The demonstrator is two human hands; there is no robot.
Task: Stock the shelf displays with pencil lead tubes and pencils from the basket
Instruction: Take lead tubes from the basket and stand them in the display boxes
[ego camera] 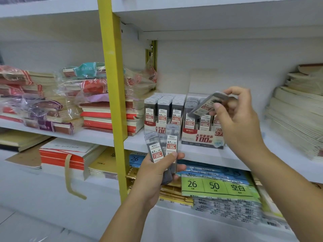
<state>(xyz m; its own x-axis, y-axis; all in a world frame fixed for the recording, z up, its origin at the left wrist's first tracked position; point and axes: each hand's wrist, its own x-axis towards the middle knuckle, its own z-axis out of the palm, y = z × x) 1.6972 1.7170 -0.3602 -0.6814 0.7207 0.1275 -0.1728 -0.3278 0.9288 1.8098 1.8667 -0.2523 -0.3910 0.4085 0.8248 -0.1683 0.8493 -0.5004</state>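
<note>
Head view, step: right hand [236,123] pinches a lead tube [206,106] over the display box [201,137].
Left hand [155,175]: grips spare tubes [172,144].
Next: likely slotting it in upright.

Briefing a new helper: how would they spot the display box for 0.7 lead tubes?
Just right of the yellow upright post, on the middle shelf, two grey display boxes stand side by side. The 0.7 display box is the right-hand one, below the right hand pinching a lead tube. Its tubes read 0.7; the 0.5 display box beside it reads 0.5.
</note>
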